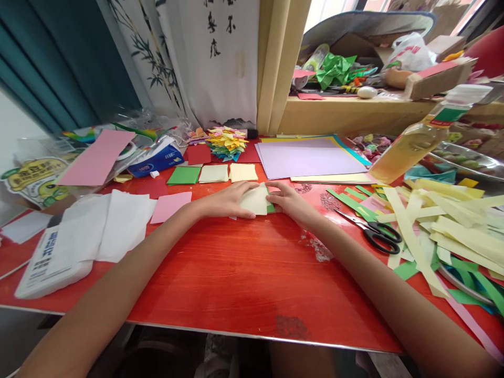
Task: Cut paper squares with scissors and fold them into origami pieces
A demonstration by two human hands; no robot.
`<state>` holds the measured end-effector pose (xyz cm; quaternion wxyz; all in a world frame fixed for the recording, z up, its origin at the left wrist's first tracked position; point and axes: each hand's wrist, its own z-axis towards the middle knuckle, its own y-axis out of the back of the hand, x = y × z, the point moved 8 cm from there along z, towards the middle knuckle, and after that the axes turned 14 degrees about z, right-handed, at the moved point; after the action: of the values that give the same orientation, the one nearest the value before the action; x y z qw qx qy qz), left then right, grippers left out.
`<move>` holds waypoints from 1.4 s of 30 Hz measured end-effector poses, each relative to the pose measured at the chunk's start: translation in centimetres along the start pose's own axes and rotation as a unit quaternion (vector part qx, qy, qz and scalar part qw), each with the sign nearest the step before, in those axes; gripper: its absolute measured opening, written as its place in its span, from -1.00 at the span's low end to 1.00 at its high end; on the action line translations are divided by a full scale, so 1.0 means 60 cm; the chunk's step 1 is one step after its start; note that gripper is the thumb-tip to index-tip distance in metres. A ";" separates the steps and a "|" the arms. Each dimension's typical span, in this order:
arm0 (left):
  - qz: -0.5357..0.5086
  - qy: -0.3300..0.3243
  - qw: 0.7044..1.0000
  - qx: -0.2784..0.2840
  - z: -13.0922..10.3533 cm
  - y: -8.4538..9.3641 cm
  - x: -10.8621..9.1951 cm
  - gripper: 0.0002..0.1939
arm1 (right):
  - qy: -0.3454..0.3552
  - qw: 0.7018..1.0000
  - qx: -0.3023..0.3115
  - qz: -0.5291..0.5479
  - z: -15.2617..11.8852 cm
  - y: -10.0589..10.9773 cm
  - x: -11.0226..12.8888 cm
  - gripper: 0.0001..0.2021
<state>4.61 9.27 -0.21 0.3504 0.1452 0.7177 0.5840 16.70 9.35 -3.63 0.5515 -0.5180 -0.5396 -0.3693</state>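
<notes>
A pale cream paper square [255,200] lies at the middle of the red table, with a strip of green paper [270,208] showing at its right edge. My left hand [231,199] holds the cream square along its left side, thumb at the near corner. On the other side, my right hand [289,201] has its bent fingers on the green and cream papers. Just behind sit small square stacks: green [184,175], pale green [213,174] and light yellow [243,172]. A pink square [171,207] is left of my left hand.
Large lilac sheets [311,157] lie behind my right hand. Black-handled scissors [380,236], paper strips [464,226] and a tilted bottle [425,134] are at the right. White tissues [124,223] lie at the left, with a folded-paper pile [227,143] at the back.
</notes>
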 end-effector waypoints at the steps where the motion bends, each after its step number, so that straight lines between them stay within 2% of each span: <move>1: -0.005 -0.003 1.000 -0.004 0.001 0.001 0.001 -0.19 | 0.001 1.000 0.000 0.000 0.000 0.001 -0.001 -0.59; 8: -0.040 -0.015 0.999 -0.023 0.000 0.012 0.006 -0.27 | -0.003 1.000 -0.010 -0.003 -0.003 0.001 0.002 -0.56; 14: 0.031 -0.014 0.999 0.031 -0.002 -0.006 0.000 -0.06 | -0.001 1.000 -0.014 -0.013 -0.005 -0.001 0.005 -0.54; 19: 0.037 -0.022 0.999 0.009 -0.001 -0.005 -0.002 -0.11 | 0.002 0.999 -0.019 -0.026 -0.003 0.002 0.003 -0.53; 25: 0.002 0.007 1.000 0.004 -0.004 0.006 0.007 -0.15 | 0.006 0.999 -0.018 -0.027 0.000 0.004 0.000 -0.53; 35: -0.090 -0.001 0.995 -0.044 -0.005 0.029 0.023 -0.25 | 0.004 0.999 -0.035 -0.032 -0.004 0.004 0.005 -0.53; 42: -0.157 -0.003 0.986 -0.054 0.001 0.029 0.041 -0.27 | 0.009 0.998 -0.033 -0.045 -0.002 0.006 0.004 -0.54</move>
<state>2.57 11.32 0.60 0.4470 0.0128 0.6979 0.5594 17.09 9.32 -3.47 0.5215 -0.5081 -0.5449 -0.4159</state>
